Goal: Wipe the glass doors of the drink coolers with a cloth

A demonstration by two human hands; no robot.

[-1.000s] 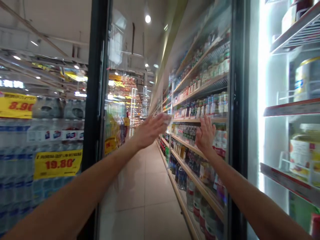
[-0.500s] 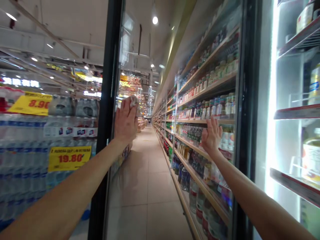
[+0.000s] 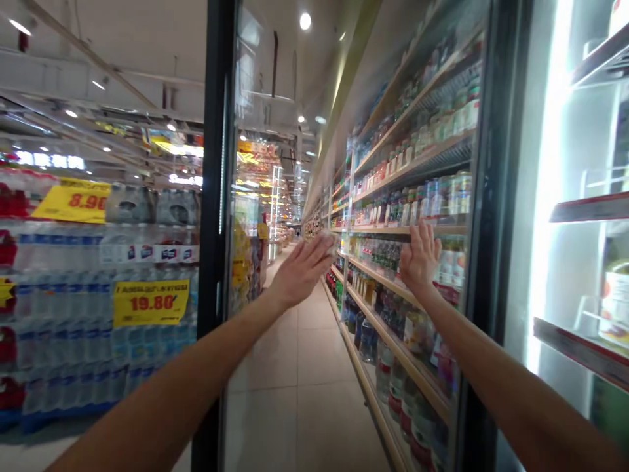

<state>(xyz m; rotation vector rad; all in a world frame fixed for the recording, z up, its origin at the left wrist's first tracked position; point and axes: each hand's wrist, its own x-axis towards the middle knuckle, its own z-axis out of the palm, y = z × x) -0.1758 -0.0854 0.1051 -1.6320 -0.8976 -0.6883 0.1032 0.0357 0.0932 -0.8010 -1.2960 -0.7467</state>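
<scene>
An open glass fridge door [image 3: 280,393] with a black frame [image 3: 215,262] stands in front of me. My left hand [image 3: 301,269] lies against the glass with its fingers stretched. A small white cloth [image 3: 328,241] shows under its fingertips. To the right, my right hand [image 3: 419,257] rests flat and open on the same pane, close to the door's right frame [image 3: 484,275]. Through the glass I see the aisle and its drink shelves.
The lit fridge interior [image 3: 590,210] with shelves of jars is at the far right. Stacked water bottle packs with yellow price signs [image 3: 150,301] stand on the left. A tiled aisle [image 3: 314,367] runs ahead beside long drink shelves [image 3: 407,177].
My left hand swept left and up across the glass, then back right and down to the middle. My right hand stayed flat on the pane. The view shifted slightly.
</scene>
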